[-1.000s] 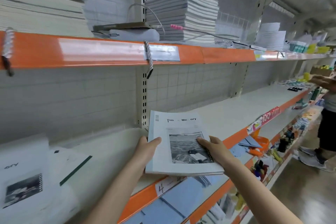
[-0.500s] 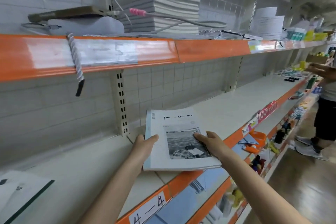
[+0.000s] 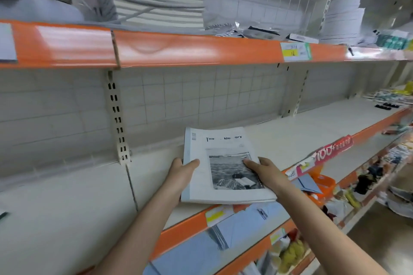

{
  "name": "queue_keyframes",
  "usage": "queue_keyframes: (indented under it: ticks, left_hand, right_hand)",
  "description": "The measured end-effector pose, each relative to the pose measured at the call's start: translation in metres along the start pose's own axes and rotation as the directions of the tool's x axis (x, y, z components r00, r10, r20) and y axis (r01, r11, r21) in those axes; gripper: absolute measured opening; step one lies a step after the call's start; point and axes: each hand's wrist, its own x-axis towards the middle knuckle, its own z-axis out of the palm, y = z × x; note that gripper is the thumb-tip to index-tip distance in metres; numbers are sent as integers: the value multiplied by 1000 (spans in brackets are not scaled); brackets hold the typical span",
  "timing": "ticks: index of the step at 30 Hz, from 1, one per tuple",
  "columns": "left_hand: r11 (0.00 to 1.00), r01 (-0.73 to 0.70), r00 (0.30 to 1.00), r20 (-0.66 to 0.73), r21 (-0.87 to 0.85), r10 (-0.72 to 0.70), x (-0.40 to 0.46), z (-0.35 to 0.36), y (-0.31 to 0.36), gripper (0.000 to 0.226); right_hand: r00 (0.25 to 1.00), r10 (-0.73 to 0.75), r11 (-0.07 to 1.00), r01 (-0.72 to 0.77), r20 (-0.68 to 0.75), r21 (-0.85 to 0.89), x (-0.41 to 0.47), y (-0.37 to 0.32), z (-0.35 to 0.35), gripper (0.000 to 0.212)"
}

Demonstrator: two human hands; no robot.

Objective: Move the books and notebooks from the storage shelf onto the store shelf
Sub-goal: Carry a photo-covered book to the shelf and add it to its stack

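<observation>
Above the orange front lip of the pale store shelf [image 3: 279,138], you hold a thin stack of white photo-cover notebooks [image 3: 223,165], left hand [image 3: 182,173] gripping its spine edge, right hand [image 3: 263,171] gripping the opposite edge. You're mid-placement; next, lower it flat, slide it inward, then let go.

We see a paper book [image 3: 223,163] with a smooth, matt white cover, a matt cream metal shelf [image 3: 67,207], its glossy orange plastic edge strip [image 3: 178,232], and a wire-grid back panel [image 3: 201,96].
</observation>
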Motion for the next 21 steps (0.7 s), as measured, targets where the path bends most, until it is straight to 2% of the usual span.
queue_keyframes:
  ticks: [2, 5, 9, 13, 18, 21]
  left_hand:
    - [1000, 1, 1000, -18, -5, -1, -1, 24, 0, 38]
    - [1000, 4, 999, -48, -6, -4, -2, 63, 2, 39]
    - [1000, 10, 996, -84, -14, -12, -4, 112, 4, 36]
    - [1000, 15, 996, -83, 4, -15, 0, 152, 4, 37]
    - [1000, 27, 998, -61, 9, -27, 8, 194, 6, 38]
    - [999, 32, 998, -56, 18, -31, 17, 215, 6, 37]
  right_hand:
    - [1000, -2, 1000, 2, 24, -21, 6, 3, -24, 36]
    - [999, 9, 1000, -9, 50, 11, 12, 7, -62, 25]
    - [996, -5, 1000, 5, 90, -1, 23, 17, -111, 41]
    - [997, -2, 1000, 1, 78, 24, 30, 25, -149, 39]
    - [998, 4, 1000, -3, 67, -24, 41, 36, -189, 40]
    - [996, 33, 999, -32, 82, -11, 53, 42, -210, 23]
